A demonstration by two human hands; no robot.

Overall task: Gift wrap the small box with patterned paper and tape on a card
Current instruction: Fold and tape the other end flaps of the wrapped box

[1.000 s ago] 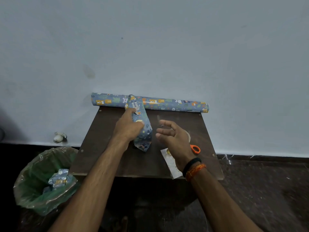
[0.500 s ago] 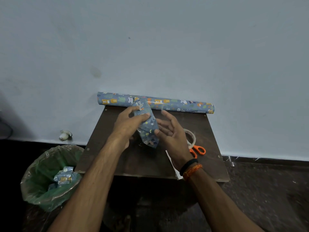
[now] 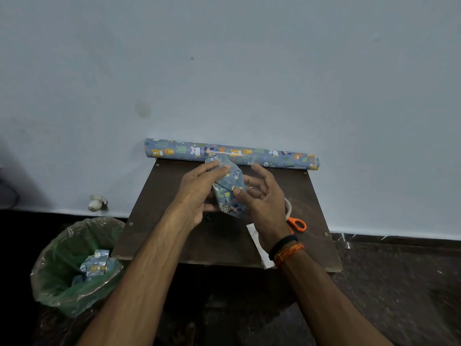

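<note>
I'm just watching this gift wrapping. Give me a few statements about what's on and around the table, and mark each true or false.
1. Both hands are on the wrapped box. True: the left hand grips it and the right hand touches its other side.
2. The paper roll lies at the near edge of the table. False: it lies along the far edge, against the wall.
3. The scissors have orange handles. True.
4. The bin stands to the right of the table. False: it stands on the floor to the left, with paper scraps inside.
5. The right wrist is bare. False: it wears a black band and an orange thread.
</note>
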